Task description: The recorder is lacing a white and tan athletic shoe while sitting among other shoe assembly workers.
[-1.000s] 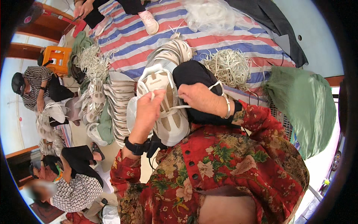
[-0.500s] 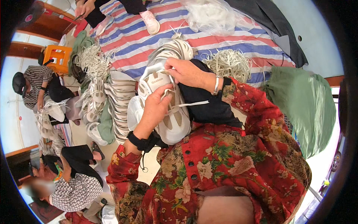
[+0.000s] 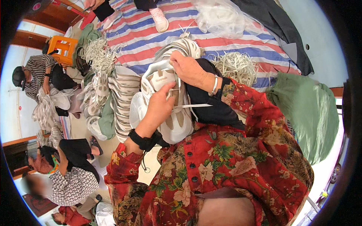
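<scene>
A white and beige shoe upper [image 3: 175,130] lies over my lap, its toe toward me. White shoelace [image 3: 194,106] crosses its front, and a loose end sticks out to the right. Across the left side of the upper my left hand [image 3: 161,104] is closed, thumb and fingertips pressed by the tongue [image 3: 160,77] and eyelets. My right hand [image 3: 192,73] pinches at the top eyelets near the collar; a strip of lace runs down from its fingers, whose tips are partly hidden. Dark cloth [image 3: 203,96] lies under the shoe on the right.
More stacked uppers [image 3: 175,47] lie just beyond. A row of uppers [image 3: 122,101] stands left, and bundles of laces [image 3: 237,67] lie on the striped sheet [image 3: 135,47]. Green cloth [image 3: 305,113] hangs at right. Several people sit at left; pink shoes [image 3: 160,20] show ahead.
My left hand's fingertips have shifted slightly up the tongue. My right hand stays pinched by the collar. The whole view has shifted a little.
</scene>
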